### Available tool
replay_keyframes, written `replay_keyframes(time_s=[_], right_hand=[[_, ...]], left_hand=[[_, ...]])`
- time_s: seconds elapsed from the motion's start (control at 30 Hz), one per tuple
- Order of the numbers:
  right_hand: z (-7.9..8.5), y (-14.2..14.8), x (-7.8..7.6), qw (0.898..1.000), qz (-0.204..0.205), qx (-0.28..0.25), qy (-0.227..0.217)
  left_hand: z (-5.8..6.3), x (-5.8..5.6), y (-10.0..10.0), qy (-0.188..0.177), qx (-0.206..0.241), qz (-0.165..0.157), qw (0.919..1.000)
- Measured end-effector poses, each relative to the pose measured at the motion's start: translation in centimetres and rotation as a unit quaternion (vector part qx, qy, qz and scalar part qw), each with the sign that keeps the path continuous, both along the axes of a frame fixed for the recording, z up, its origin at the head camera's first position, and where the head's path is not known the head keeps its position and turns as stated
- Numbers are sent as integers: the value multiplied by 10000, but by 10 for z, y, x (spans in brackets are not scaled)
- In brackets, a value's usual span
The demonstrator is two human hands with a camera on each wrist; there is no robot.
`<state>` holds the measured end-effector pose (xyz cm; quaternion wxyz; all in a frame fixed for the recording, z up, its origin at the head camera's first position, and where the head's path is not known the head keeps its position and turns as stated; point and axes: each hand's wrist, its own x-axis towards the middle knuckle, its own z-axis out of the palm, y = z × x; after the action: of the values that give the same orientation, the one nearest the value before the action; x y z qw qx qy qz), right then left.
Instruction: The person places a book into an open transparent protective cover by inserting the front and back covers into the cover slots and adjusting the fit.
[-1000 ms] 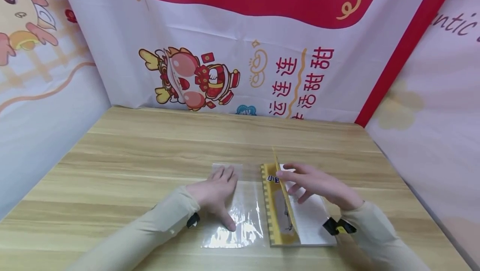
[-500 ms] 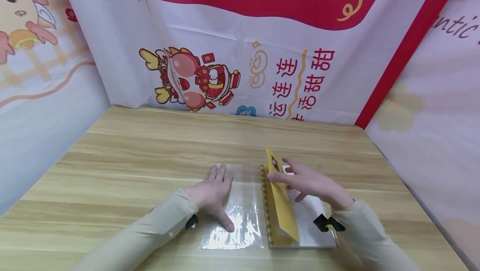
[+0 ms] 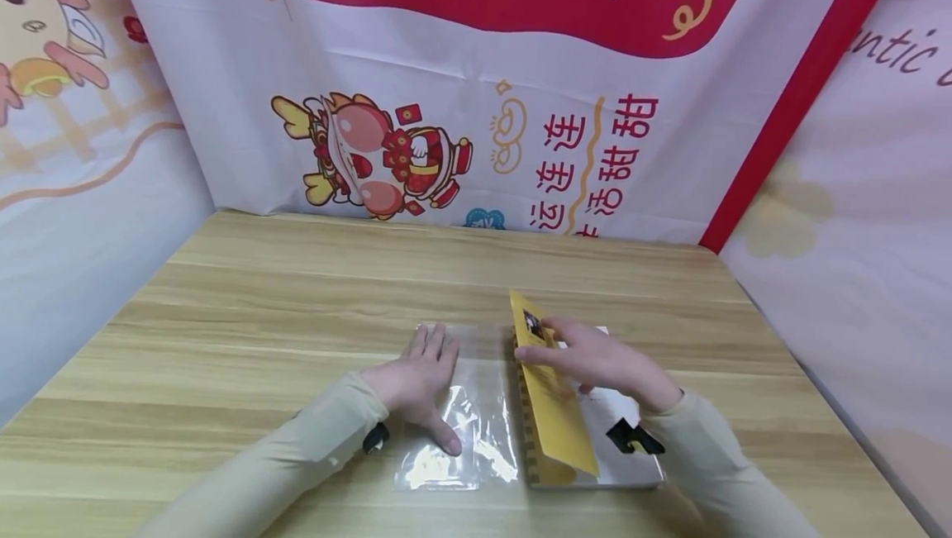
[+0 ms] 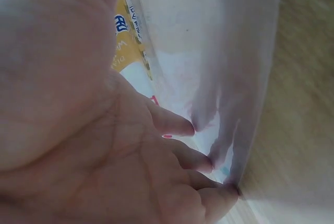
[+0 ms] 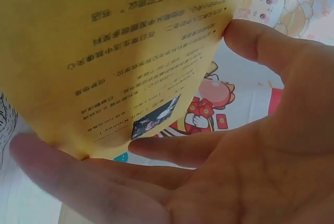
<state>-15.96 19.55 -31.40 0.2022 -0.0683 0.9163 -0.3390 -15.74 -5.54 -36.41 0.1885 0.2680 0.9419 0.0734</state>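
My left hand (image 3: 418,383) rests palm down with spread fingers on a clear plastic book cover (image 3: 494,439) lying on the table. In the left wrist view its fingertips touch the shiny plastic (image 4: 245,36). Just to the right lies a book with a yellow cover (image 3: 526,430) and white page (image 3: 621,430). My right hand (image 3: 606,363) holds the book's yellow flap (image 3: 561,418) between thumb and fingers, tilted up over the book. Printed text and a small photo (image 5: 155,117) show on the flap in the right wrist view.
Wood-grain table (image 3: 297,290) surrounds both things. A white cloth backdrop (image 3: 245,149) with red lettering and a cartoon dragon (image 3: 379,154) hangs behind the far edge. Printed cloths also stand at the left (image 3: 89,273) and right (image 3: 855,273).
My right hand has moved left, swinging the yellow flap from nearly upright towards the left so its text side shows. The left hand stays on the plastic, shifted only slightly.
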Motion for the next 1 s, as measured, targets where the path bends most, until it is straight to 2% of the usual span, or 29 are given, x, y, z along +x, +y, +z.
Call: replay_keyframes(time_s=[0.27, 0.5, 0.7, 0.8, 1.0], right_hand=[[-3, -6, 1, 9991, 44, 360, 235], [3, -15, -1, 9945, 421, 781, 559], [0, -21, -1, 9908, 317, 1147, 638], [-1, -24, 4, 9859, 278, 1450, 788], [-5, -37, 15, 9646, 212, 2341, 1197]], left_hand=[[-1, -2, -1, 38, -17, -98, 9999], [-3, -4, -3, 80, 40, -70, 9999], [-1, -5, -3, 59, 61, -10, 10000], [0, -5, -3, 58, 16, -13, 10000], [-1, -4, -2, 46, -10, -36, 10000]])
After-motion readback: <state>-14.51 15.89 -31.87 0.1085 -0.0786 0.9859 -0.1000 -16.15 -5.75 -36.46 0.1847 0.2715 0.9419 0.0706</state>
